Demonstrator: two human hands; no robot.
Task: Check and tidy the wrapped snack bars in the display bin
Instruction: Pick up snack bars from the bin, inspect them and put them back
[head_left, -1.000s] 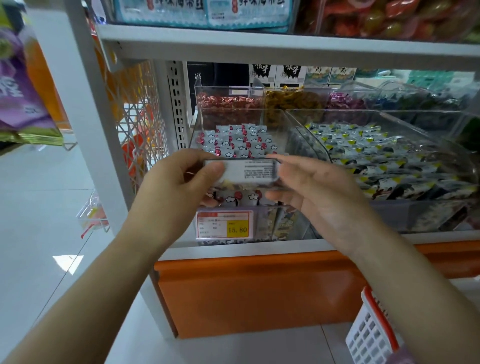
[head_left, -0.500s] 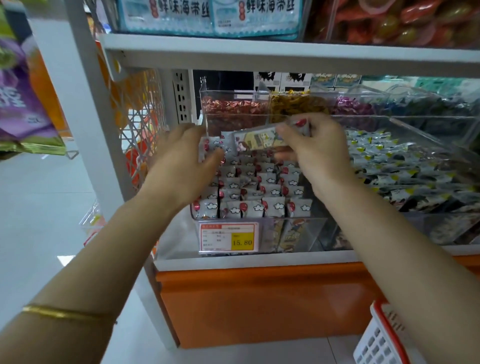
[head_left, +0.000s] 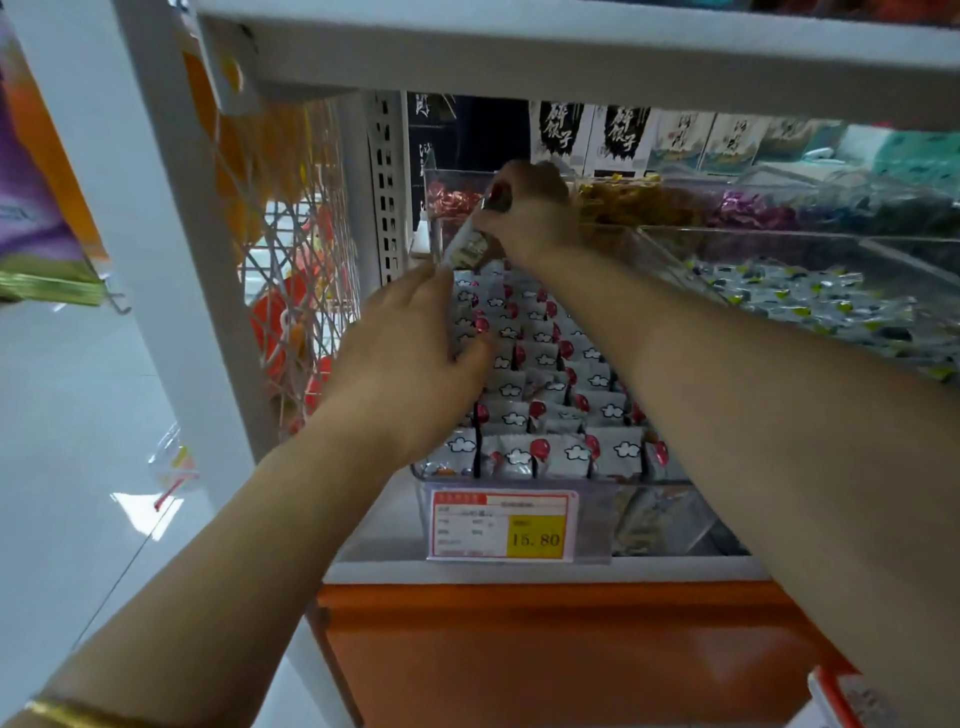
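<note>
I see open room between the display bin's (head_left: 524, 480) packed bars and the upper shelf (head_left: 571, 62), which caps it.

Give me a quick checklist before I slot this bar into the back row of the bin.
1. Right hand has a grip on the silver wrapped snack bar: ok.
2. Bar upright like the rows: not ok, tilted.
3. Left hand steadying the left rows in the clear plastic display bin: ok.
4. Open slot at the back: cannot tell, hands hide it.
5. Front rows standing neatly: ok.
</note>
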